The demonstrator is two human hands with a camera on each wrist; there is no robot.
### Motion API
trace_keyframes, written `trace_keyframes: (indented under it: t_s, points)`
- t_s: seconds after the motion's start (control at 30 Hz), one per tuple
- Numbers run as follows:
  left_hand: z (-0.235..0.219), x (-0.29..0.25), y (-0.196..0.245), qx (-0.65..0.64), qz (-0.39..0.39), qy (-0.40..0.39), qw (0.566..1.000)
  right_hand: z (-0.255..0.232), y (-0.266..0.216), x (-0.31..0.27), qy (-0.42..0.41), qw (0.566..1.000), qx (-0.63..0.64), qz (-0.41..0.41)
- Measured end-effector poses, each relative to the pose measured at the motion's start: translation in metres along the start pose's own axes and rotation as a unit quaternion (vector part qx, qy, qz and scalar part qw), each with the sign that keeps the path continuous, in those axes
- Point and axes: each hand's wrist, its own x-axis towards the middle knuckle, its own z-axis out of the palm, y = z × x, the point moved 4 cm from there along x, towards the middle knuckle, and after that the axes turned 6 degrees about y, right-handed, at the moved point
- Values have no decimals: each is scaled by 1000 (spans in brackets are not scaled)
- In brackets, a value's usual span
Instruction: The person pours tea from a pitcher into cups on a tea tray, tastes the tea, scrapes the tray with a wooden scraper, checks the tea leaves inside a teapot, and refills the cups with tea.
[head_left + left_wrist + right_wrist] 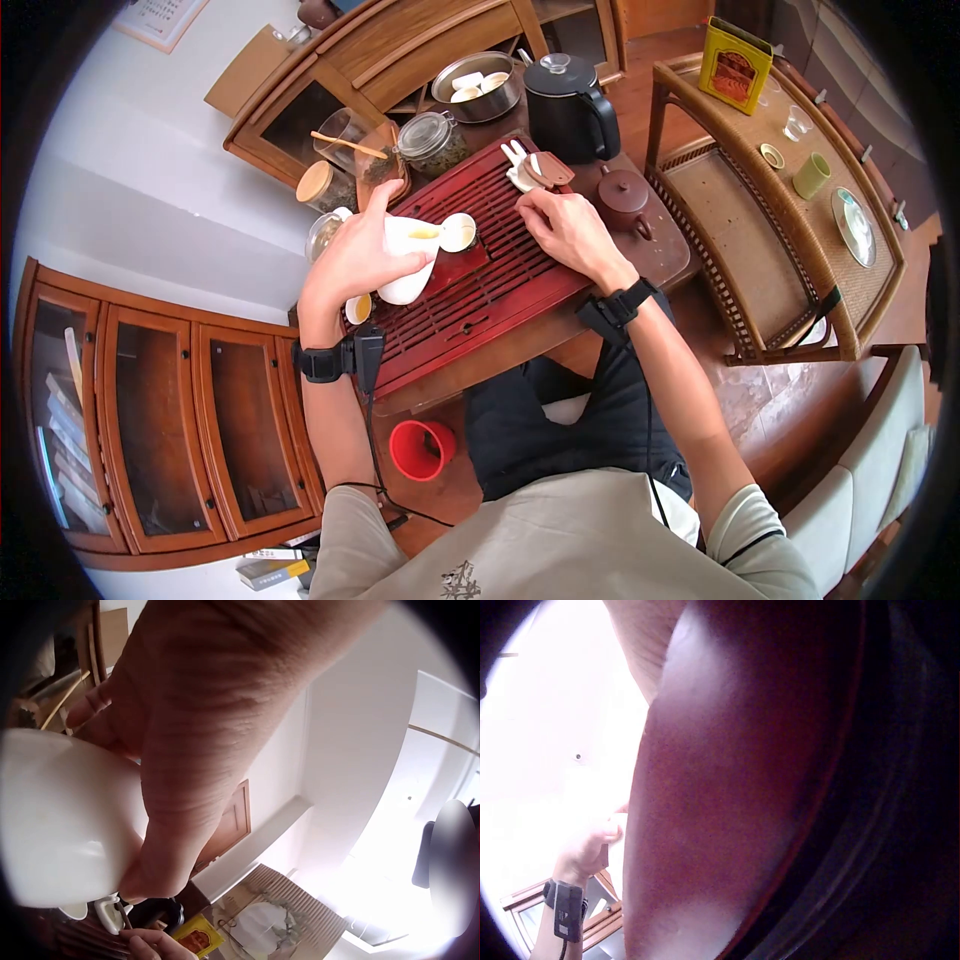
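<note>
My left hand (350,255) grips a white ceramic pitcher (405,280), thumb on one side and fingers on the other. The pitcher is tilted, and pale yellow tea shows at its mouth. Right beside that mouth is a small white cup (458,232) with tea in it, over the red slatted tea tray (420,345). Another small cup (358,308) of tea sits below the left hand. At the tray's right side my right hand (570,235) rests, fingers loosely bent, near a white hand-shaped holder (519,168) and a reddish-brown piece (548,170).
A brown clay teapot (625,192) and a black kettle (568,105) stand to the right. Behind the tray are a metal bowl (476,85) with white cups and a glass jar (432,145). A red bin (421,449) is on the floor.
</note>
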Motion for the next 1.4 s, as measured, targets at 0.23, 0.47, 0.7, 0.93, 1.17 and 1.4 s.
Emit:
trace_keyframes:
  t_s: [0.23, 0.47, 0.7, 0.93, 1.17, 1.4]
  points:
    - [-1, 1, -1, 5, -17, -19, 1000, 1, 1, -1, 8, 1000, 2, -3]
    - [-2, 1, -6, 9, -28, -21, 999, -1, -1, 0, 0, 1000, 1, 0]
    - [-2, 2, -13, 16, -30, -12, 999, -1, -2, 0, -1, 1000, -4, -1]
    - [-6, -5, -14, -7, -35, 12, 999, 2, 2, -1, 10, 1000, -7, -16]
    - [-7, -22, -14, -88, -25, 42, 995, -1, -2, 0, -6, 1000, -10, -2]
    - [5, -38, -13, -137, 11, 112, 984, 1, 1, 0, -1, 1000, -18, -5]
